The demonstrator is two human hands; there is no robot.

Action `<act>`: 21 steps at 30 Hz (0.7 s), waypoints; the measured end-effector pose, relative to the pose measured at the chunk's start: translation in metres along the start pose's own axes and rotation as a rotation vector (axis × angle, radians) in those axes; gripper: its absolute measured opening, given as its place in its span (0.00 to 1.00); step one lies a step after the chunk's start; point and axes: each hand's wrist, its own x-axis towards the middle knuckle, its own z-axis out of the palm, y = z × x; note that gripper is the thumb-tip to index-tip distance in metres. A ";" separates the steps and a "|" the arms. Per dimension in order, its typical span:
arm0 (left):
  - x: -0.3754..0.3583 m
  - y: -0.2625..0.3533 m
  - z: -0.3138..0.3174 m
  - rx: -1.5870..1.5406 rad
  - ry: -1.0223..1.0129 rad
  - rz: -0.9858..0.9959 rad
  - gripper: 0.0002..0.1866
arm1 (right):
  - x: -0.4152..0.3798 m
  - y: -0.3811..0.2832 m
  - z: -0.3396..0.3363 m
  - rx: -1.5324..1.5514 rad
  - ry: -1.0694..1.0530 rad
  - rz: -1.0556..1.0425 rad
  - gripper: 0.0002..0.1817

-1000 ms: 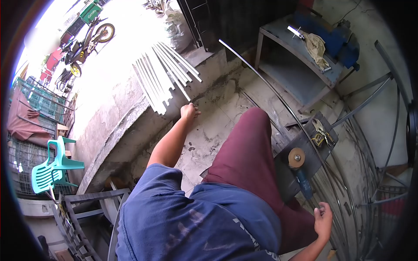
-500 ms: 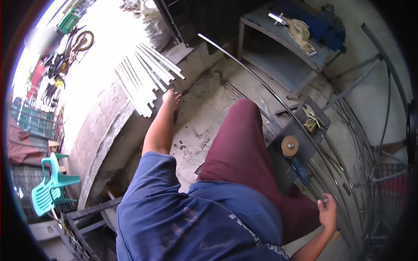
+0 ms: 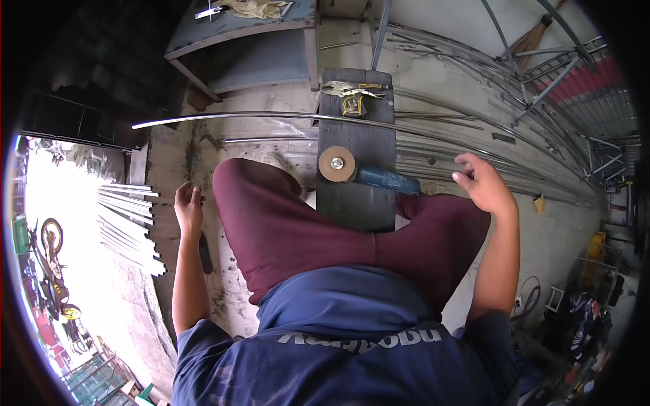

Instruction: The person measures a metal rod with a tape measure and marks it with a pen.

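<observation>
My left hand (image 3: 189, 203) hangs beside my left knee, its fingers loosely bent and apart, with nothing in it. Above my right thigh, my right hand (image 3: 484, 186) holds nothing; its fingers are slightly spread. Between my knees stands a narrow dark bench (image 3: 355, 139). On it lies a blue angle grinder (image 3: 386, 180) with a brown disc (image 3: 336, 164). Across the bench runs a long shiny metal tube (image 3: 271, 115), passing just beyond the disc. A yellow tape measure (image 3: 353, 105) and locking pliers (image 3: 342, 88) rest at the far end.
Several cut metal tubes (image 3: 125, 220) lie in a bundle on the left ledge. Long bars (image 3: 440, 159) stretch over the floor at the right. A metal table (image 3: 244, 34) with a cloth (image 3: 254, 8) stands at the back. Farther left, a motorcycle (image 3: 53, 260) is outside.
My view has turned from the left ledge towards the bench. My left hand has come away from the cut tubes to beside my knee. My right hand is now raised above my thigh.
</observation>
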 end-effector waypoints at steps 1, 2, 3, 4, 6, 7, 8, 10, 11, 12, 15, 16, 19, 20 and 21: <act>0.006 0.016 0.002 0.087 -0.027 0.086 0.22 | 0.010 0.004 0.004 -0.005 0.029 -0.012 0.21; 0.013 0.029 0.009 0.200 -0.001 0.226 0.23 | 0.020 0.007 0.007 -0.010 0.058 -0.027 0.21; 0.020 0.041 0.015 0.318 0.028 0.363 0.24 | 0.028 0.009 0.011 0.004 0.053 0.011 0.21; 0.015 0.075 0.028 0.331 0.019 0.310 0.25 | 0.033 0.024 0.020 -0.010 0.112 -0.011 0.22; 0.027 0.107 0.052 0.298 -0.036 0.424 0.26 | 0.035 0.046 0.035 -0.066 0.167 0.013 0.23; 0.033 0.124 0.062 0.462 -0.033 0.573 0.27 | 0.033 0.056 0.039 -0.081 0.191 0.023 0.23; 0.041 0.139 0.072 0.569 -0.076 0.632 0.29 | 0.030 0.074 0.047 -0.084 0.234 0.023 0.23; 0.059 0.155 0.098 0.786 -0.096 0.678 0.34 | 0.016 0.100 0.055 -0.197 0.240 0.133 0.24; 0.070 0.161 0.110 0.847 -0.144 0.662 0.36 | 0.005 0.101 0.053 -0.286 0.210 0.167 0.25; 0.083 0.165 0.123 0.898 -0.203 0.650 0.38 | -0.004 0.118 0.063 -0.322 0.274 0.167 0.25; 0.128 0.147 0.165 0.987 -0.282 0.592 0.40 | -0.020 0.156 0.102 -0.237 0.484 0.143 0.27; 0.141 0.141 0.179 1.015 -0.314 0.551 0.41 | -0.021 0.161 0.112 -0.175 0.554 0.134 0.27; 0.151 0.131 0.196 1.073 -0.507 0.380 0.42 | -0.024 0.163 0.125 -0.156 0.630 0.241 0.28; 0.152 0.130 0.202 1.086 -0.590 0.318 0.42 | -0.024 0.164 0.126 -0.143 0.639 0.278 0.28; 0.149 0.124 0.204 1.044 -0.582 0.358 0.40 | -0.026 0.166 0.126 -0.132 0.646 0.316 0.28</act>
